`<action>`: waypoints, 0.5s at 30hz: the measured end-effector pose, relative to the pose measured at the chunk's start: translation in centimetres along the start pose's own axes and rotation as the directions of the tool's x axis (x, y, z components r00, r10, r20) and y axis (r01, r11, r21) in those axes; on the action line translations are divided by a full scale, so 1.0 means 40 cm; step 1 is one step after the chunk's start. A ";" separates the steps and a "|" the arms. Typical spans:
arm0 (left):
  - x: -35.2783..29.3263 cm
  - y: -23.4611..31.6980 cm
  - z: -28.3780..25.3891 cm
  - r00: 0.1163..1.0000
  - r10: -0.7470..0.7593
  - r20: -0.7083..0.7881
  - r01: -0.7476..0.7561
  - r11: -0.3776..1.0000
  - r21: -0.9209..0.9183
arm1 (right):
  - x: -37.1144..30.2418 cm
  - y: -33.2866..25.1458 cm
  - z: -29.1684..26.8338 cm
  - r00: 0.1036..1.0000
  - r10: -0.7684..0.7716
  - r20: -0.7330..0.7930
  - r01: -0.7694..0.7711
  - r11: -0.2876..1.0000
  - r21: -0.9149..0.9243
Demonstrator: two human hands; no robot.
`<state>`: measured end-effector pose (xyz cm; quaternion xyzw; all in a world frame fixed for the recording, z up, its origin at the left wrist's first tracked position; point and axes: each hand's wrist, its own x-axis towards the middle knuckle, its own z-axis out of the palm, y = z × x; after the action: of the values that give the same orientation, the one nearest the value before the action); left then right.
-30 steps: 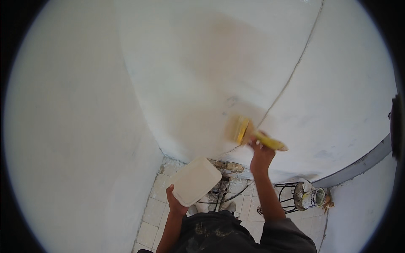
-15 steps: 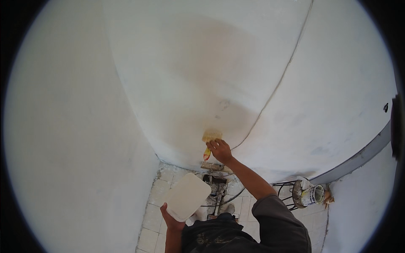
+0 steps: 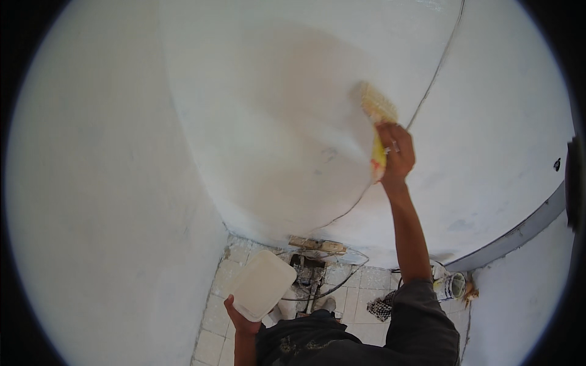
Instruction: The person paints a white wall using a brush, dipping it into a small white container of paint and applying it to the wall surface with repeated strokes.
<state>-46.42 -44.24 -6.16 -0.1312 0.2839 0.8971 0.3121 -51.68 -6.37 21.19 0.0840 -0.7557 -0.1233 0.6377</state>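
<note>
A wide, pale-bristled paintbrush [image 3: 378, 104] with a yellow and red handle is in my right hand [image 3: 398, 151], fingers wrapped round it. My right arm is raised and the brush is at the white wall [image 3: 274, 140], just left of a thin line running down it; whether the bristles touch cannot be told. Lower down, my left hand [image 3: 242, 317] grips a shallow whitish plastic tub [image 3: 264, 285] by its near left edge. What the tub holds is hard to make out, as its inside looks evenly pale.
Below are white floor tiles [image 3: 210, 341] with a dark broken-up pit [image 3: 308, 268], pipes and a black cable loop. A wooden piece [image 3: 317, 245] lies along the wall's foot. To the right are a paint-smeared bucket [image 3: 452, 285] and a checked cloth [image 3: 381, 307].
My right hand has carried the paintbrush up and to the right across the wall, the arm now stretched further. The tub in my left hand has shifted slightly left.
</note>
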 end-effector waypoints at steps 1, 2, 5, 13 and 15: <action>0.008 -0.004 0.013 1.000 -0.016 0.006 0.016 1.000 0.009 | -0.065 0.021 0.030 0.998 -0.049 0.032 0.052 0.995 -0.085; 0.014 0.000 0.006 0.999 -0.036 0.013 0.036 0.999 0.018 | -0.136 0.021 0.055 0.993 -0.094 0.071 0.105 0.980 -0.170; 0.034 -0.006 -0.007 0.998 -0.058 0.030 0.057 0.998 0.039 | -0.347 -0.089 0.127 0.943 -0.086 0.321 0.084 0.996 0.018; 0.009 -0.001 -0.008 0.994 -0.078 0.074 0.082 0.995 -0.048 | -0.313 -0.220 0.277 0.798 -0.056 0.600 -0.030 0.991 0.132; 0.000 0.008 -0.014 0.996 -0.059 0.066 0.062 0.997 -0.055 | -0.105 -0.162 0.294 0.816 0.070 0.574 -0.122 0.991 0.053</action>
<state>-46.57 -44.77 -6.47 -0.1195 0.2439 0.8988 0.3442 -62.72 -10.44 13.49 0.0329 -0.9197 -0.0775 0.3836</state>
